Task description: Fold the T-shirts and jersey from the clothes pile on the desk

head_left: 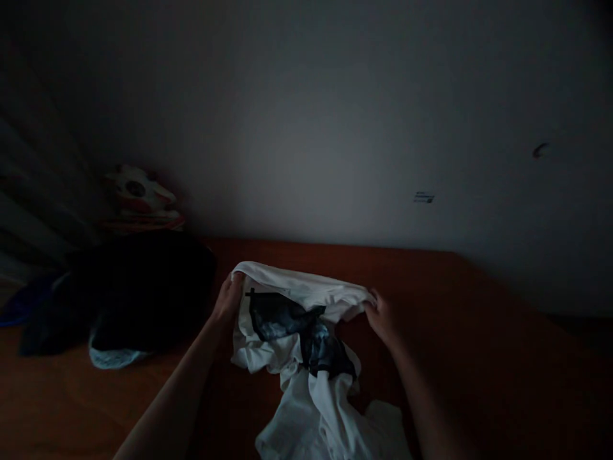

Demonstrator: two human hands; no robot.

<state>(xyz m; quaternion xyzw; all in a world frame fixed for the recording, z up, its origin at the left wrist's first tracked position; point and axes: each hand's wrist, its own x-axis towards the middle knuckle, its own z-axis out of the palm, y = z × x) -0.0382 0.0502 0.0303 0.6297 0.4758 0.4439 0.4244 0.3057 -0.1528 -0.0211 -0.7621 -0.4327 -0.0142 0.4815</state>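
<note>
A white garment with a dark printed picture (287, 281) is stretched between my two hands, over the orange-brown surface. My left hand (228, 299) grips its upper left corner, and my right hand (380, 312) is closed on the upper right corner. The top edge runs nearly straight from hand to hand, sloping slightly down to the right. Below, the cloth hangs in bunched folds, and its white lower part spreads toward the bottom edge of the view. Fingertips of both hands are partly hidden by the cloth.
On the left of the orange-brown surface (479, 332) lies a heap of dark clothes (148, 287), with a pale blue piece (115, 356) at its front. A stuffed toy (141, 191) sits behind it. A grey wall (306, 128) with a small label (424, 197) stands at the back.
</note>
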